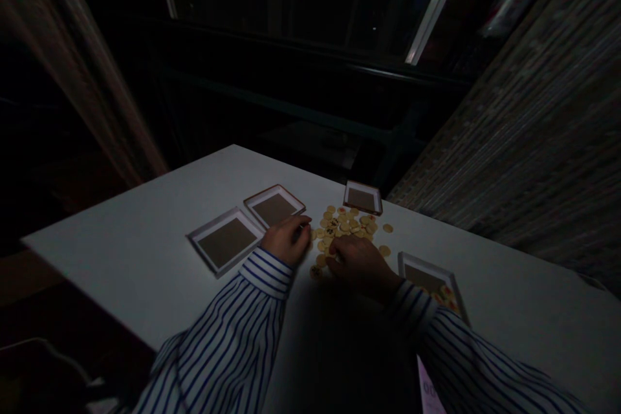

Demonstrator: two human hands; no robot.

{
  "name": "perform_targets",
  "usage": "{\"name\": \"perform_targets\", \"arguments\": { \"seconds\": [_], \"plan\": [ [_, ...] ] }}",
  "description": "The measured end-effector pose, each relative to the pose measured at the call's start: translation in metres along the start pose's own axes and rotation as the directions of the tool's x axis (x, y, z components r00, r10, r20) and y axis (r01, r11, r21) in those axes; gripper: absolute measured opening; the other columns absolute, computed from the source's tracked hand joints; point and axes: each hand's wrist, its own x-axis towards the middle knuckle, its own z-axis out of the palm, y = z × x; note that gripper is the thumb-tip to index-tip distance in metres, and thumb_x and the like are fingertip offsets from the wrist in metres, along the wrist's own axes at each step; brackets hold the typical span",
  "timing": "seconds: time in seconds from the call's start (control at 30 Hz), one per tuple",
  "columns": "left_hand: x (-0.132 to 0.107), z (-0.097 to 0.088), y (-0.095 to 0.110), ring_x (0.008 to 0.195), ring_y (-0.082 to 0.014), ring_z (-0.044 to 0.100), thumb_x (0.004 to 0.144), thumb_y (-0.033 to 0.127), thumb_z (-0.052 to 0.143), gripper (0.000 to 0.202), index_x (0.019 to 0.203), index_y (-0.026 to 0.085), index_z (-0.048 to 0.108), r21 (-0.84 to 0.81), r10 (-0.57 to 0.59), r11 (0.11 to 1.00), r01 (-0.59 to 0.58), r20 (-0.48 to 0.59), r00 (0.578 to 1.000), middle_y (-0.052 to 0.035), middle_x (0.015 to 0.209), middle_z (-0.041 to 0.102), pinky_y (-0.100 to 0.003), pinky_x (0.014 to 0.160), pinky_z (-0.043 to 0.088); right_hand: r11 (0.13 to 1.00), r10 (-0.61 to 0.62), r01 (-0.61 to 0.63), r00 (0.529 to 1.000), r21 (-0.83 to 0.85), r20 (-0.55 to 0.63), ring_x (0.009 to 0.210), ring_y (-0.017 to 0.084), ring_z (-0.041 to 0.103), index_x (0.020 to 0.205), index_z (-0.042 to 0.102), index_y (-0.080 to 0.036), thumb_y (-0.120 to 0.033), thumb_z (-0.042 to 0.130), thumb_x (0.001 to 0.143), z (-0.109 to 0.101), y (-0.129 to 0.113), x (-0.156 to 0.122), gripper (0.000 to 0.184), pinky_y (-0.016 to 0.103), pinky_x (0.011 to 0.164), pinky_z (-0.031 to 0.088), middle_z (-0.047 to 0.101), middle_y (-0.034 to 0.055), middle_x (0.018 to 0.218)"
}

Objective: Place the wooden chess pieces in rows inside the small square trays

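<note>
A heap of small round yellow tokens (347, 225) lies on a white table (145, 252). My left hand (288, 237) rests at the heap's left edge, fingers curled together in a pinch; what they hold is too small to see. My right hand (358, 259) lies palm down over the near side of the heap, fingers bent onto the tokens. Both arms wear blue-striped white sleeves. A few tokens sit loose beside the heap (387, 228).
Four shallow square trays with brown floors surround the heap: two at the left (227, 241) (274, 206), one behind (363, 197), one at the right (429, 277) holding a few tokens. A pink paper (429, 391) lies near me. A brick wall (533, 142) stands right; the room is dark.
</note>
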Motion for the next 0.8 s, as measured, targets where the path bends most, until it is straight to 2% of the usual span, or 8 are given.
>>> {"name": "perform_targets", "arguments": {
  "seconds": [0.07, 0.13, 0.2, 0.27, 0.37, 0.43, 0.8],
  "plan": [
    [0.0, 0.0, 0.001, 0.081, -0.0164, 0.065, 0.081, 0.023, 0.047, 0.021, 0.093, 0.017, 0.063, -0.011, 0.021, 1.0, -0.021, -0.007, 1.0, -0.0052, 0.087, 0.069, -0.029, 0.077, 0.052, 0.992, 0.046, -0.043, 0.998, 0.119, -0.029, 0.078, 0.017, 0.055, 0.084, 0.058, -0.019, -0.032, 0.052, 0.078, -0.001, 0.002, 0.0, 0.016, 0.027, 0.066, 0.035, 0.063, 0.0042, 0.083],
    [0.0, -0.001, 0.002, 0.081, -0.0162, 0.064, 0.081, 0.022, 0.047, 0.02, 0.093, 0.018, 0.062, -0.027, 0.036, 0.999, -0.036, -0.018, 0.999, -0.0048, 0.087, 0.069, -0.029, 0.077, 0.052, 0.941, 0.124, -0.114, 0.992, 0.32, -0.012, 0.067, 0.014, 0.055, 0.08, 0.057, -0.019, -0.034, 0.053, 0.076, -0.001, 0.005, 0.001, 0.017, 0.025, 0.059, 0.035, 0.062, 0.0018, 0.074],
    [-0.001, -0.003, 0.005, 0.081, -0.0161, 0.064, 0.08, 0.021, 0.047, 0.019, 0.092, 0.018, 0.062, -0.047, 0.05, 0.998, -0.051, -0.023, 0.998, -0.0044, 0.086, 0.069, -0.029, 0.076, 0.052, 0.814, 0.201, -0.199, 0.978, 0.546, 0.057, 0.058, 0.012, 0.053, 0.077, 0.056, -0.018, -0.036, 0.055, 0.074, -0.001, 0.007, 0.004, 0.018, 0.023, 0.052, 0.035, 0.06, -0.0004, 0.065],
    [-0.001, -0.004, 0.009, 0.08, -0.0159, 0.065, 0.08, 0.021, 0.048, 0.018, 0.091, 0.018, 0.062, -0.071, 0.068, 0.995, -0.07, -0.024, 0.997, -0.0044, 0.085, 0.069, -0.029, 0.074, 0.052, 0.646, 0.245, -0.251, 0.963, 0.721, 0.116, 0.055, 0.011, 0.051, 0.075, 0.055, -0.017, -0.038, 0.058, 0.071, -0.002, 0.01, 0.007, 0.021, 0.023, 0.049, 0.035, 0.058, -0.0013, 0.063],
    [-0.002, -0.004, 0.012, 0.076, -0.0148, 0.064, 0.079, 0.02, 0.05, 0.017, 0.09, 0.018, 0.062, -0.12, 0.103, 0.987, -0.106, -0.028, 0.994, -0.0044, 0.083, 0.068, -0.027, 0.071, 0.052, 0.449, 0.266, -0.26, 0.952, 0.855, 0.15, 0.057, 0.011, 0.052, 0.073, 0.056, -0.017, -0.039, 0.063, 0.066, -0.007, 0.011, 0.009, 0.024, 0.022, 0.051, 0.037, 0.058, -0.0016, 0.063],
    [-0.002, -0.004, 0.013, 0.073, -0.014, 0.063, 0.078, 0.02, 0.052, 0.016, 0.09, 0.017, 0.062, -0.151, 0.128, 0.98, -0.131, -0.031, 0.991, -0.0043, 0.081, 0.067, -0.027, 0.069, 0.052, 0.377, 0.268, -0.261, 0.949, 0.889, 0.165, 0.058, 0.011, 0.053, 0.074, 0.057, -0.016, -0.039, 0.064, 0.065, -0.011, 0.01, 0.008, 0.026, 0.023, 0.053, 0.039, 0.059, -0.0018, 0.063],
    [-0.004, 0.0, 0.015, 0.081, -0.0159, 0.062, 0.073, 0.027, 0.061, 0.023, 0.094, 0.018, 0.06, -0.233, 0.201, 0.953, -0.195, 0.003, 0.98, -0.0066, 0.088, 0.066, -0.029, 0.074, 0.052, 0.283, 0.261, -0.274, 0.944, 0.919, 0.201, 0.053, 0.009, 0.051, 0.08, 0.059, -0.016, -0.042, 0.062, 0.069, -0.016, 0.008, 0.005, 0.029, 0.021, 0.051, 0.037, 0.061, -0.0009, 0.062]
  ]
}}
